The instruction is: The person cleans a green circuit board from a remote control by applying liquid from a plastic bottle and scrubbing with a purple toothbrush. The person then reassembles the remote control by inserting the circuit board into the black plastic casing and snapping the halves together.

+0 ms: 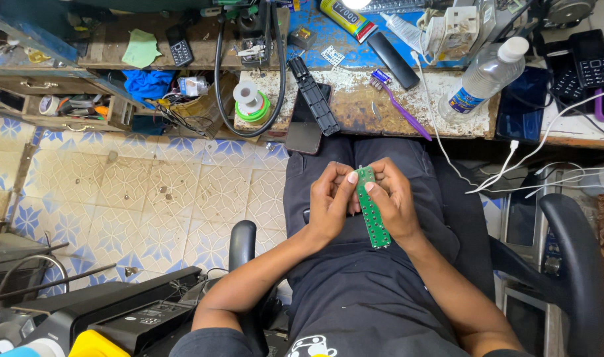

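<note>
Nearest the lens: dark-shirted torso and lap, seated in a black armchair (573, 238), forearms reaching forward over the thighs. Between both hands, above the lap and short of the desk (355, 109), a narrow green circuit board (370, 206) with rows of small pale contacts. Long axis roughly upright in the head view, upper end slightly leftward, lower end poking out below the palms. Left hand (329, 210) against the board's left edge, thumb (352, 177) pressed near its top corner; right hand (393, 201) against the right edge, one fingertip (368, 187) laid on its face, remaining fingers curled behind. Both sets of fingers narrow, closed on the board; neither hand clearly nearer, each flanking one long side, the strip running between them and across the knuckles rather than along them.

Farther off, on the worn desk: purple toothbrush (400, 106), clear plastic bottle (483, 76) with white cap, black remote-like bar (394, 59), yellow glue tube (345, 16), dark phone (304, 125) hanging over the front edge with a long black plastic frame (314, 96) across it, roll of solder wire (250, 99), white cables (507, 165) trailing down to the right. Patterned tile floor (150, 192) at left.
</note>
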